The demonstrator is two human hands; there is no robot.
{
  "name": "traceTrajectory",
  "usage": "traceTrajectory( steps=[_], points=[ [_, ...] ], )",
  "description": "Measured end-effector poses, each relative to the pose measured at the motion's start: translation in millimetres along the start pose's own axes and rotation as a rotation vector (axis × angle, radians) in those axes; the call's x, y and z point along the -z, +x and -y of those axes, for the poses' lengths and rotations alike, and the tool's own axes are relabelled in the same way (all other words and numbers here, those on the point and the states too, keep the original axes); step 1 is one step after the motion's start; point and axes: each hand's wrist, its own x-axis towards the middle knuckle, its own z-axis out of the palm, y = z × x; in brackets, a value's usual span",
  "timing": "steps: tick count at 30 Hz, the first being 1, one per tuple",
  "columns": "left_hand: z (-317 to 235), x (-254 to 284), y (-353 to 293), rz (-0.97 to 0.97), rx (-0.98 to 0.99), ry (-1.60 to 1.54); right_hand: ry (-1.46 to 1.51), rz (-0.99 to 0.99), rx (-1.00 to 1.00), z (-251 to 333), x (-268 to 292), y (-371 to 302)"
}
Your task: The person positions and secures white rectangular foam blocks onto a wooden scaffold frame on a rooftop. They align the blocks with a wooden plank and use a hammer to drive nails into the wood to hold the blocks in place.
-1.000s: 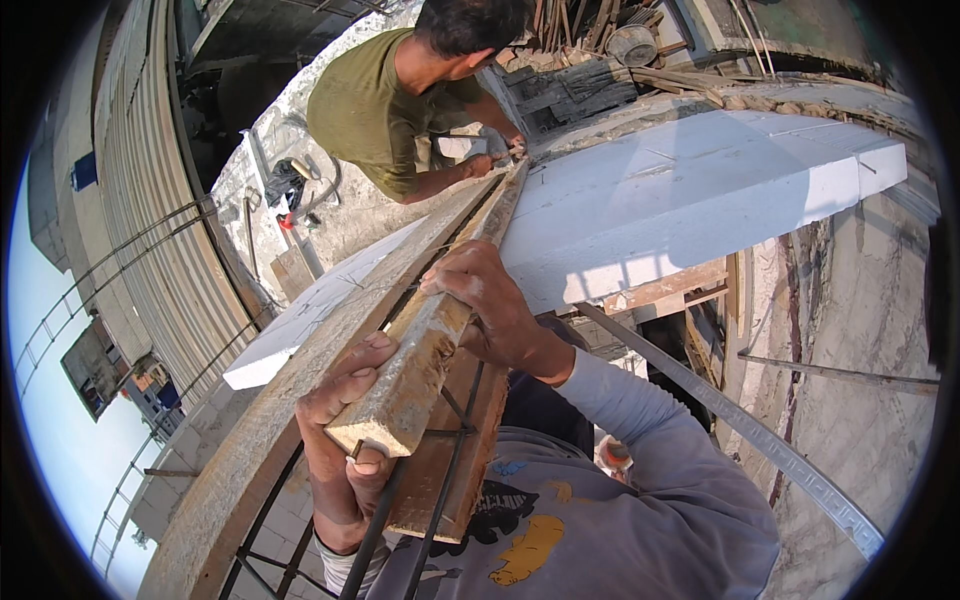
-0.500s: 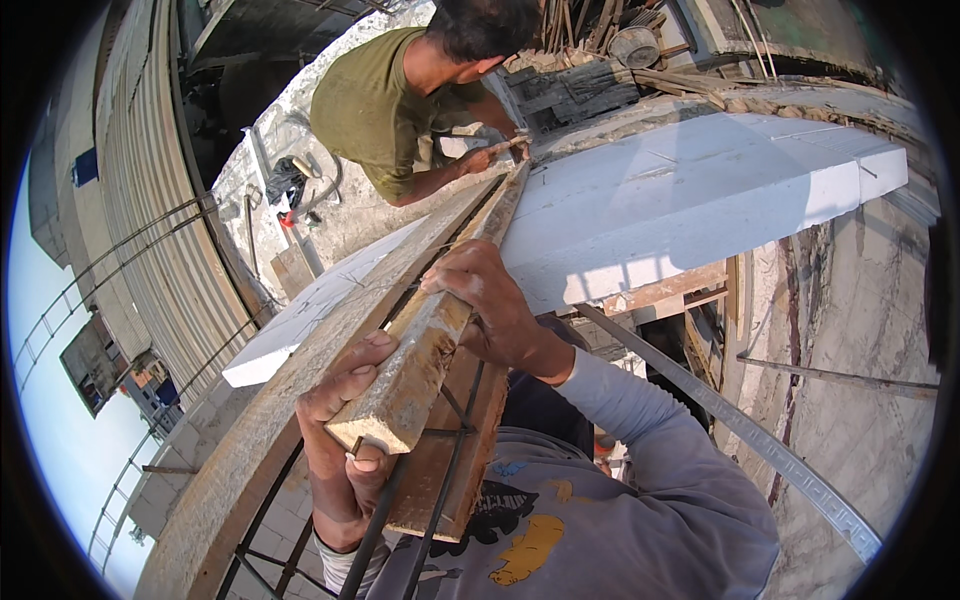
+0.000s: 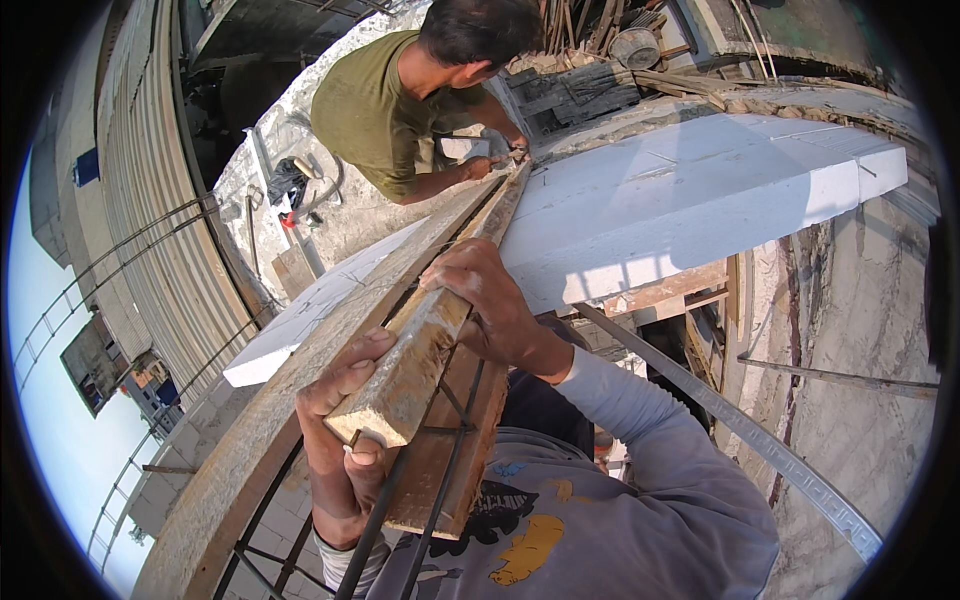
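Note:
A squared wooden batten runs away from me, its sawn end facing my body. My left hand is closed round that near end, with the thumb and fingers on opposite sides. Between its fingers a short nail-like metal piece shows against the batten. Farther along, my right hand grips the same batten from above and the right side. A longer, wider plank lies alongside on the left, with a narrow dark gap between them. At the batten's far end, a co-worker's hands are close together on or beside it.
Large white foam-like slabs extend on the right and left of the batten. Dark reinforcing bars rise beside another board before my chest. A metal strip slants at right. The co-worker leans over the far end; tools lie beyond.
The co-worker's head has shifted slightly right, and their hands have moved a little at the far end. The batten's near end has shifted very slightly; my hands keep their grip.

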Motion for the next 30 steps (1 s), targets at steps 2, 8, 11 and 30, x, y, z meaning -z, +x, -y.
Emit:
traceTrajectory(
  steps=[2,8,11,30],
  points=[
    [3.0,1.5,1.6,0.024,-0.024,-0.007,-0.001,-0.004,0.001,-0.2,-0.3,-0.1],
    [-3.3,1.3,2.4,0.068,-0.069,0.062,-0.023,0.011,-0.027,3.1,2.1,-1.8],
    [-9.9,-3.4,-0.8,0.048,-0.027,0.04,0.019,0.093,-0.055,6.9,8.6,0.7],
    [-21.8,10.6,-7.1,0.144,-0.167,0.299,-0.057,0.258,-0.223,108.8,105.0,73.2]
  ],
)
